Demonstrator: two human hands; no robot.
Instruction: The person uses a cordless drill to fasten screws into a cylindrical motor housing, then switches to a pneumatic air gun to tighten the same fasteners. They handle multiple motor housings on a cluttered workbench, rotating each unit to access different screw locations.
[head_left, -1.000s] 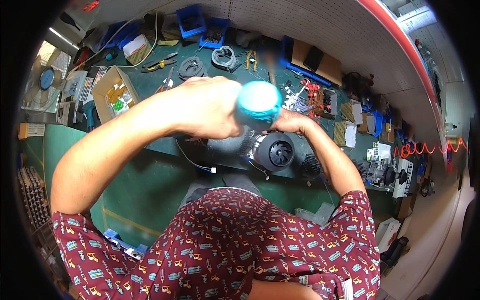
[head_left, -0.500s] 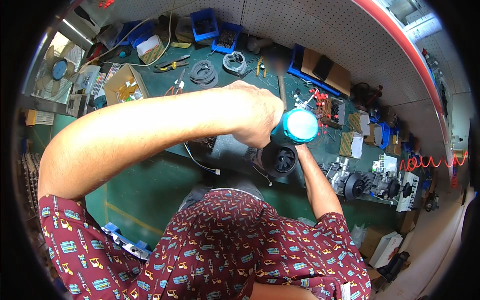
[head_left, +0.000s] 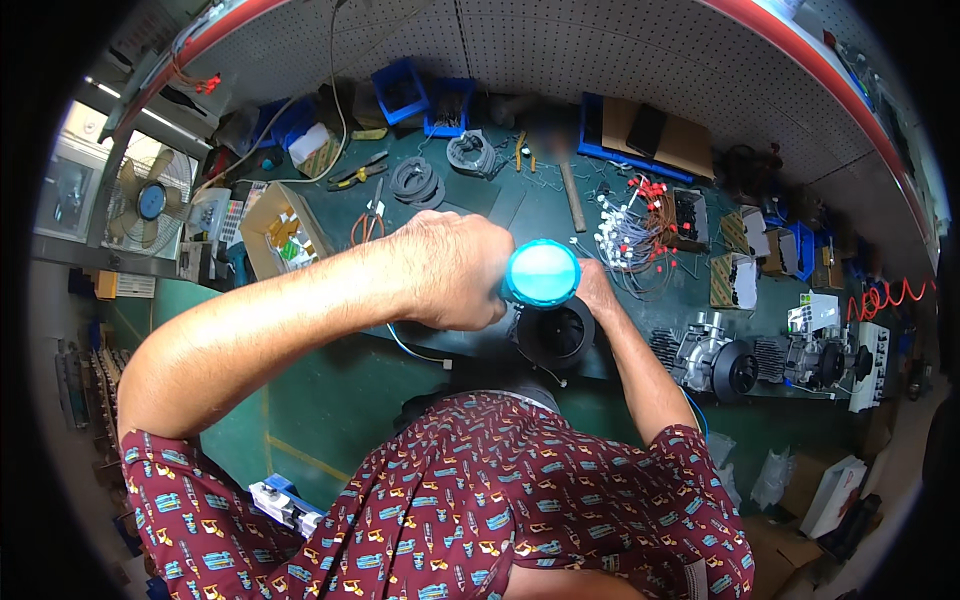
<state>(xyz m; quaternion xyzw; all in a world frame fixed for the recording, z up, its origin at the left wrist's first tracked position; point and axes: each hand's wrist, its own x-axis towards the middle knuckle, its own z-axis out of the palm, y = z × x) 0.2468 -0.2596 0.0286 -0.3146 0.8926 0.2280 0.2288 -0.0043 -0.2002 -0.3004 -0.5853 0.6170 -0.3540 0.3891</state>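
My left hand (head_left: 462,270) is closed around a teal power screwdriver (head_left: 543,272), seen almost end-on, with its round end toward me. Just below it, at the bench's front edge, is a black-housed fan unit (head_left: 553,335) with a dark bladed wheel inside. My right hand (head_left: 597,285) reaches in from the right, behind the screwdriver and beside the fan unit. Its fingers are hidden, so whether it grips the unit does not show. The screwdriver also hides its own working end.
Motor assemblies (head_left: 720,362) stand along the bench to the right. Beyond my hands lie a wire bundle with red connectors (head_left: 640,230), a hammer (head_left: 572,195), coiled grey tubing (head_left: 417,183) and pliers (head_left: 357,176). A cardboard box (head_left: 275,225) sits at left; blue bins (head_left: 400,92) line the back.
My left hand and the screwdriver have shifted left and slightly lower in view, uncovering more of the wire bundle. The head view has turned a little. My right hand stays by the fan unit.
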